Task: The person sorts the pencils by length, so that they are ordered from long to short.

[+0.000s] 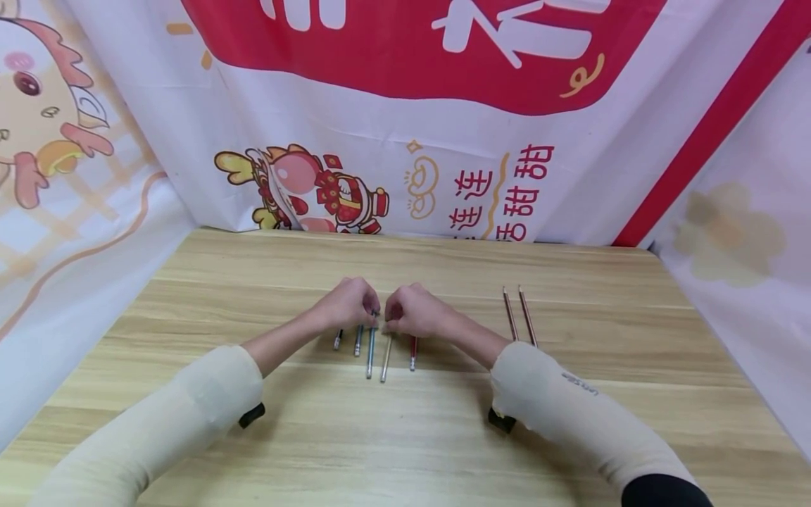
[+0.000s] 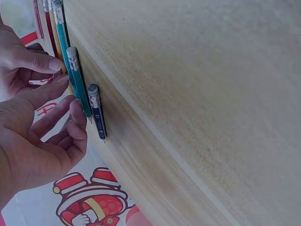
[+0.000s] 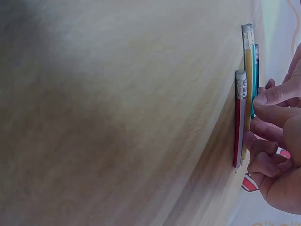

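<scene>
In the head view my left hand (image 1: pixel 347 304) pinches the far part of a light-blue pencil (image 1: pixel 370 355) between thumb and fingers. Close beside it, my right hand (image 1: pixel 419 310) pinches a yellow pencil (image 1: pixel 385 360) the same way. Both pencils point their eraser ends toward me. Left of them lie a shorter teal pencil (image 2: pixel 78 84) and a dark navy pencil (image 2: pixel 97 115), seen whole in the left wrist view. A red pencil (image 3: pixel 240 122) lies right of the yellow one, partly under my right hand in the head view. The fingers hide the held pencils' far ends.
Two brown pencils (image 1: pixel 519 313) lie apart at the right, tips pointing away, near ends hidden behind my right forearm. The wood-grain table (image 1: pixel 380 451) ends at a printed cloth backdrop (image 1: pixel 355 120). White cloth (image 1: pixel 747 211) also hangs along the sides.
</scene>
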`<state>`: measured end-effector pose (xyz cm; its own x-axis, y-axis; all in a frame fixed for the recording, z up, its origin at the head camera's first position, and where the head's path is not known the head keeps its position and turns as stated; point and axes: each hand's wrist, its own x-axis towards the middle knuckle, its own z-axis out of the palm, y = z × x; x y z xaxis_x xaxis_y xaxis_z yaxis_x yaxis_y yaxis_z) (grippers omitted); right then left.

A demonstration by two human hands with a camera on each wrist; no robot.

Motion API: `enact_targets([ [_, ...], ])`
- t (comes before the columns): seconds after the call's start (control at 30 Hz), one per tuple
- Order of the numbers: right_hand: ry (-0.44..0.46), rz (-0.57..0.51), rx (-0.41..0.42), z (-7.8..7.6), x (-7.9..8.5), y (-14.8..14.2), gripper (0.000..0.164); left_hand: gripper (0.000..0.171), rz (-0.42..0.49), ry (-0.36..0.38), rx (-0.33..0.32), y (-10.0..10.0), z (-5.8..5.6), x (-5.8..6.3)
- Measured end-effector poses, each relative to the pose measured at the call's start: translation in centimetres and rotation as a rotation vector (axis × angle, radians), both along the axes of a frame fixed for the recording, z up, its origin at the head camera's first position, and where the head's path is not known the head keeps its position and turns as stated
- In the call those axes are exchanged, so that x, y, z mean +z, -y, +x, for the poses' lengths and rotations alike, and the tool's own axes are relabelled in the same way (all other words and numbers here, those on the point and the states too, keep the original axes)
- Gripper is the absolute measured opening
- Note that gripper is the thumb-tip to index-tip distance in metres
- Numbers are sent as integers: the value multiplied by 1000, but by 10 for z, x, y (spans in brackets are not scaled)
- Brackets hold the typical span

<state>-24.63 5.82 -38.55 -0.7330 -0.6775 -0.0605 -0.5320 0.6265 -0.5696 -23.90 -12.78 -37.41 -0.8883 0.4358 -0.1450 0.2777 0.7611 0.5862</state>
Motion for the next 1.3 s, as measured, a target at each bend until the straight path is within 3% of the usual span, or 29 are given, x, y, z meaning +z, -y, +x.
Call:
enact_targets([
  [0.33,-45,21,-87,4,-2,2,22,17,-14,-11,-1,-4,0,-2],
  [0.87,71,71,-198,6,5,8,14,23,-41,37,19,-7,0,1],
  [1.13,145,8,-220,6,8,3,13,23,-66,24,36,-9,-1,0],
  [1.3,127,-49,-223,9,11,-4,11,21,-72,19,45,-11,0,-1],
])
